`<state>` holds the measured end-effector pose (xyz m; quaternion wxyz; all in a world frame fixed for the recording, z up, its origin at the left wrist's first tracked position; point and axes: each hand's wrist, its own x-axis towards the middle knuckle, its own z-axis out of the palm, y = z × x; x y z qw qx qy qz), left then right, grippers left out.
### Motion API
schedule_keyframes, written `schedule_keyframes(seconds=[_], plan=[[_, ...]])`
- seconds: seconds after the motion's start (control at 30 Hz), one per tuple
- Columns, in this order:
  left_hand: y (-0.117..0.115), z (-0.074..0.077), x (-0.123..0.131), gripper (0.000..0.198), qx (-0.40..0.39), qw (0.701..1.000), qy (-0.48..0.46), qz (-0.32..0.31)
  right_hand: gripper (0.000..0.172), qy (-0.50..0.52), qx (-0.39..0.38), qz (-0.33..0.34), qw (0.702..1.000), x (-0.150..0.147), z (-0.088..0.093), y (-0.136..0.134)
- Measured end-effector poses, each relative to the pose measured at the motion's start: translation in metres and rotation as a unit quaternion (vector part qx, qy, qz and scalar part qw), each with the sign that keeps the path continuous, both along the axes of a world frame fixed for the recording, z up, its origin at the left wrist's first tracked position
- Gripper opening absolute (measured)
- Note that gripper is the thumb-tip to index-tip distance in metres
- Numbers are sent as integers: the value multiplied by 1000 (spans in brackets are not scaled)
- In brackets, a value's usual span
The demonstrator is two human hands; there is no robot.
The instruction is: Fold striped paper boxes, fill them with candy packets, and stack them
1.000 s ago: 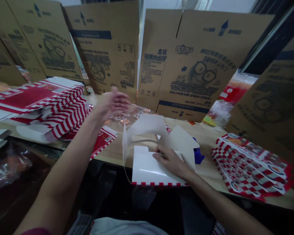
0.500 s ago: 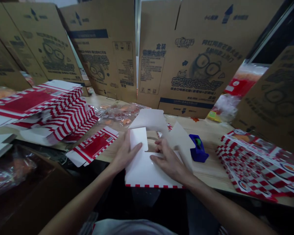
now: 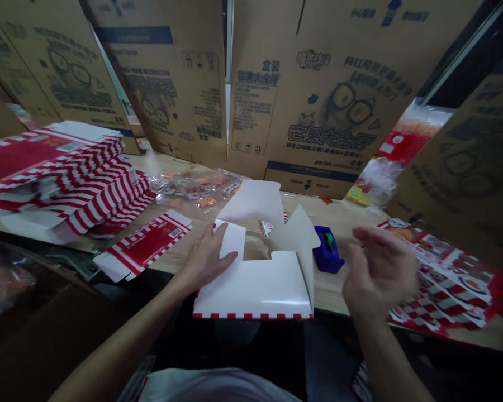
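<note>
A white carton (image 3: 255, 285) with a red-and-white striped edge lies in front of me, its inner side up and its flaps raised at the back and right. My left hand (image 3: 209, 254) grips its left side, thumb on the white flap and fingers at the outer edge. Over the table to the right, my right hand (image 3: 379, 271) is in the air, somewhat blurred, loosely curled with the thumb apart and nothing visible in it. Between that hand and the carton stands a blue tape dispenser (image 3: 327, 254) with a green roll.
Flattened striped cartons (image 3: 96, 190) are stacked at left, with a single flat carton (image 3: 151, 243) nearer. Plastic-wrapped orange pieces (image 3: 201, 187) lie behind. Striped packs (image 3: 448, 285) overlap at right. Large brown cardboard boxes (image 3: 318, 111) line the back. An open cardboard box (image 3: 46, 329) is lower left.
My right hand has left the carton's opening and moved right, past the tape dispenser. My left hand still grips the left side. The view has shifted slightly.
</note>
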<state>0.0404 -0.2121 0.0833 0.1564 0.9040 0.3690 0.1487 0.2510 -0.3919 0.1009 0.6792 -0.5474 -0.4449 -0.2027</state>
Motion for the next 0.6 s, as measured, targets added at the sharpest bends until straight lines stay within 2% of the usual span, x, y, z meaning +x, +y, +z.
schedule_keyframes(seconds=[0.03, 0.1, 0.17, 0.2, 0.23, 0.3, 0.37, 0.43, 0.5, 0.57, 0.6], plan=[[0, 0, 1, 59, -2, 1000, 0, -5, 43, 71, -30, 45, 996, 13, -8, 5], [0, 0, 4, 60, -13, 1000, 5, -9, 60, 174, -139, 169, 960, 30, -25, 22], [-1, 0, 6, 63, -24, 999, 17, -12, 78, 206, -236, 258, 914, 32, -35, 41], [-1, 0, 7, 63, -28, 999, 23, -14, 86, 195, -273, 274, 901, 28, -36, 50], [-1, 0, 8, 63, -30, 999, 27, -17, 93, 167, -310, 269, 897, 22, -36, 57], [1, 0, 9, 62, -31, 999, 32, -24, 103, 79, -386, 206, 896, 7, -30, 66], [3, 0, 10, 59, -31, 998, 32, -36, 106, -13, -460, 127, 879, -7, -24, 67], [5, 0, 12, 59, -28, 998, 36, -50, 105, -75, -505, 81, 856, -16, -23, 63], [6, 0, 13, 60, -28, 997, 45, -58, 102, -94, -514, 77, 849, -19, -26, 57], [7, 1, 14, 62, -34, 996, 59, -56, 96, -60, -486, 103, 866, -14, -31, 52], [8, 2, 13, 63, -39, 996, 64, -55, 89, -16, -452, 123, 883, -8, -32, 51]])
